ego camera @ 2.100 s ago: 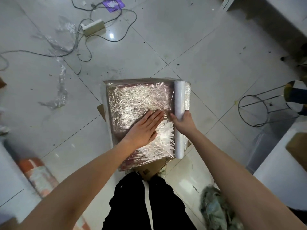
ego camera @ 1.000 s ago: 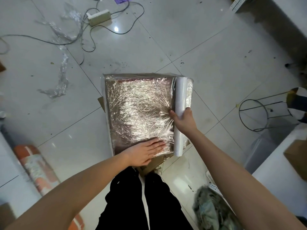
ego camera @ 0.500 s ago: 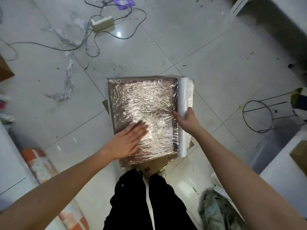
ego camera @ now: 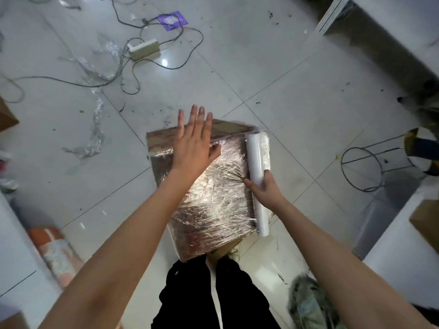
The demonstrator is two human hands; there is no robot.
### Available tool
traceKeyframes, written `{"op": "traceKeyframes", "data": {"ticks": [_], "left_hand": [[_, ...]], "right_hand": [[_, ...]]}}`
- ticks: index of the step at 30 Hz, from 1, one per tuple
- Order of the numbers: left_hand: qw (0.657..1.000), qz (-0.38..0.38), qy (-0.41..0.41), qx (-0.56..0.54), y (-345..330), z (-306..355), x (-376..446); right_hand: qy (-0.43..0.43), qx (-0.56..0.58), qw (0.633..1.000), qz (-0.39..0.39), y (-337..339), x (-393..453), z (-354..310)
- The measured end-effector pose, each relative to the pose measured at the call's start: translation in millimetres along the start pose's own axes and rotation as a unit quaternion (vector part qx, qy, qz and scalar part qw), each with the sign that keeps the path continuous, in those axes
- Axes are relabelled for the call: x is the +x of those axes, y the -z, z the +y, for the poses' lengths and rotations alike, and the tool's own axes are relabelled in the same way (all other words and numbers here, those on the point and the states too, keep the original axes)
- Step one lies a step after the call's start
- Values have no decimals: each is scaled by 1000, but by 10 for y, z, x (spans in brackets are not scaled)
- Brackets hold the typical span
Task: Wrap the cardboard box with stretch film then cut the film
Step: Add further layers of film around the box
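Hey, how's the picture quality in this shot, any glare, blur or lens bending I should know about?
Head view: strong glare off the stretch film on the cardboard box, plus a lamp reflection on the floor tile; slight motion blur on the left hand and forearm; the right hand on the film roll is sharper; wide-angle bending curves the floor lines.

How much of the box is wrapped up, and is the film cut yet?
Done: crinkly clear film already covers the top of the flat brown cardboard box. In hand: the left hand lies flat with straight fingers over the far end, while the right hand grips the white stretch film roll at the box's right edge. Left: the film still joins the roll, so cutting remains.
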State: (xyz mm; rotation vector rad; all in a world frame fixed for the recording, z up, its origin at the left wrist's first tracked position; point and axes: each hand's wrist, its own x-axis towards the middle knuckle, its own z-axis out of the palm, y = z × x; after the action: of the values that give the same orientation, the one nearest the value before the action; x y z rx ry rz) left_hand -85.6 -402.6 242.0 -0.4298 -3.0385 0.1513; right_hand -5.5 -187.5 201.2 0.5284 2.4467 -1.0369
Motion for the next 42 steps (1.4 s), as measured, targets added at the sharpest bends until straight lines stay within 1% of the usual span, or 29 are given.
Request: {"op": "traceKeyframes", "data": {"ticks": [2, 3, 4, 6, 9, 12, 17, 21, 25, 28, 30, 32, 36, 37, 40, 42], "left_hand": [[996, -72, -40, -46, 18, 86, 109], [990, -95, -69, -72, 15, 103, 103], [987, -96, -98, -84, 3, 106, 74], [986, -69, -131, -78, 18, 64, 21], [989, -50, -119, -75, 73, 14, 60], [988, -46, -125, -83, 92, 22, 159], [980, -17, -155, -121, 99, 175, 289], [973, -12, -181, -145, 113, 265, 384], [964, 2, -182, -193, 68, 237, 403], [957, 14, -186, -224, 23, 168, 365], [950, 41, -183, -250, -9, 89, 329], [951, 60, -167, -253, -26, 9, 309], [964, 32, -135, -229, -54, -78, 320], [965, 31, -132, -225, -54, -99, 319], [947, 74, -156, -270, -34, -162, 306], [940, 88, -161, -286, -40, -182, 310]], "right_hand": [[6, -12, 1000, 0, -37, -31, -1], [7, -18, 1000, 3, -42, -36, -4], [7, -21, 1000, 6, -38, -39, -16], [12, -27, 1000, 8, -35, -40, -33], [13, 2, 1000, 20, -71, -53, -46], [1, 39, 997, 61, -96, -66, -46], [-28, 95, 987, 125, -104, -104, 11], [-23, 110, 980, 162, -74, -105, 23], [-10, 108, 974, 197, -35, -114, -4], [-15, 95, 978, 188, 5, -103, -34], [-20, 71, 980, 183, 43, -77, -50], [-23, 40, 985, 167, 75, -49, -93], [-32, 16, 985, 171, 123, -28, -244], [-32, 21, 986, 160, 140, -14, -262], [-38, 68, 994, 75, 215, 4, -274], [-35, 74, 997, 16, 268, 18, -247]]}}
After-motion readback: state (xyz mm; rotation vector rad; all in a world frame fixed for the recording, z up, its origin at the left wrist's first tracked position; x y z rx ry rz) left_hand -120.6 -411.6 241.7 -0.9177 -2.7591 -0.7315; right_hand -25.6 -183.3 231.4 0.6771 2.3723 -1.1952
